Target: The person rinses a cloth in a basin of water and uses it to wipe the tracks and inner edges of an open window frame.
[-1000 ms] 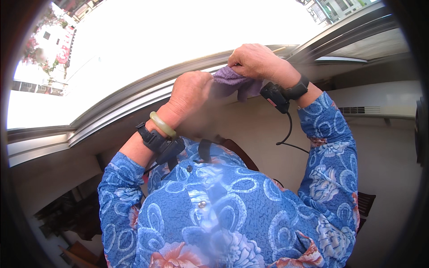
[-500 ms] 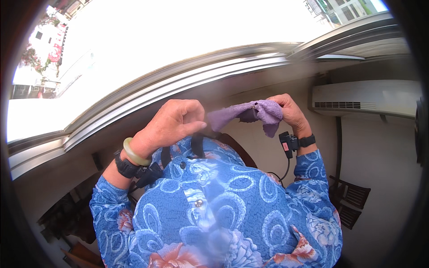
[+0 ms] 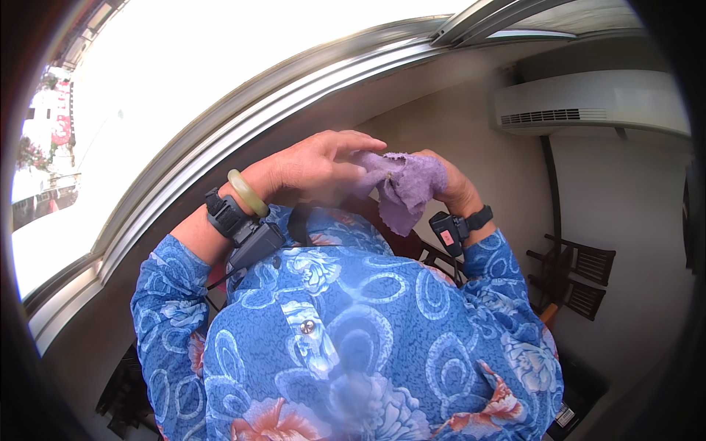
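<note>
A crumpled purple cloth (image 3: pixel 410 189) hangs between my two hands, in front of my chest. My right hand (image 3: pixel 457 189) is closed around its right side; most of these fingers are hidden behind the fabric. At the other end, my left hand (image 3: pixel 320 163) has the cloth's left edge between thumb and fingers, with the index finger stretched over it. The lower part of this hand is a little blurred. A pale green bangle (image 3: pixel 248 192) circles my left wrist.
Along the far left runs a metal window frame (image 3: pixel 243 103), very bright beyond it. A white air conditioner (image 3: pixel 588 103) is mounted on the wall at the right. Dark slatted wooden furniture (image 3: pixel 588 263) stands below it. Black strapped devices sit on both wrists.
My left hand has moved right and taken the cloth's loose left end. The right hand has shifted slightly left, and the cloth is more bunched. The whole view has turned somewhat.
</note>
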Action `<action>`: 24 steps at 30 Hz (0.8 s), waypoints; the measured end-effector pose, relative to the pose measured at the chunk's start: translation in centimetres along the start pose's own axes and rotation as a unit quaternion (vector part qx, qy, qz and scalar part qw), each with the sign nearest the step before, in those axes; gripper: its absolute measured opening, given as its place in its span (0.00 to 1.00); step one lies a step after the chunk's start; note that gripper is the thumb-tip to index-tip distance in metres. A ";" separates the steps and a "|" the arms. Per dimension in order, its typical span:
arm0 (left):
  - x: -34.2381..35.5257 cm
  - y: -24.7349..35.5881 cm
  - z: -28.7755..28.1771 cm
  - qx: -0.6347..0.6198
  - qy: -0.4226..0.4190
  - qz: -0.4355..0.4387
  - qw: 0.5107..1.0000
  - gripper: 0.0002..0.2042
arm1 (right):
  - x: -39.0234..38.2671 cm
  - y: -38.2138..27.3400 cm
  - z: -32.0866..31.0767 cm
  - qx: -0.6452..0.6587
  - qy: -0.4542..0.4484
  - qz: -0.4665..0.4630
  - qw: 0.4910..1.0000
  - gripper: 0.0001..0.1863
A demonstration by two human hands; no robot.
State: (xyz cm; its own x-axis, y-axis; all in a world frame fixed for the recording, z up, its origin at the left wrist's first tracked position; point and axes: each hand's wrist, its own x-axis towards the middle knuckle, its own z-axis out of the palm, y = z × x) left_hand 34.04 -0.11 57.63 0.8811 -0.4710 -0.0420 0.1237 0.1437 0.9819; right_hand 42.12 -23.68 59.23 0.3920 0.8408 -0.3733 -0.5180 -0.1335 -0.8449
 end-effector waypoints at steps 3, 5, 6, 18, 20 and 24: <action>0.7 0.4 0.6 -0.151 -0.050 -0.079 0.984 0.21 | -0.4 0.6 -0.9 -0.007 -0.012 -0.008 1.000 0.14; 1.1 -0.1 0.4 -0.130 -0.081 -0.125 0.980 0.19 | -1.0 0.9 -1.2 -0.021 -0.014 -0.009 1.000 0.14; 1.1 -0.1 0.2 -0.125 -0.085 -0.129 0.980 0.19 | -1.3 0.9 -1.0 -0.018 -0.009 -0.009 1.000 0.15; 2.0 1.6 0.0 -0.182 0.066 -0.040 0.980 0.08 | -3.3 2.7 -4.1 -0.046 0.044 0.019 0.998 0.13; 2.5 1.3 0.4 -0.193 0.048 -0.023 0.980 0.09 | -3.3 3.7 -5.1 -0.038 0.117 0.002 0.992 0.13; 2.5 2.3 0.8 -0.236 0.046 -0.038 0.970 0.11 | -4.2 3.9 -4.9 -0.181 0.266 0.064 0.945 0.12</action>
State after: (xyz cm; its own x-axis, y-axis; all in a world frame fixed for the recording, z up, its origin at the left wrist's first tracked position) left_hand 36.15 -1.69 59.92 0.8955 -0.4194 -0.1491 0.3662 0.5037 0.7824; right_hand 42.20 -30.31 55.65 0.7209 0.4357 -0.5390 -0.3309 -0.4670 -0.8200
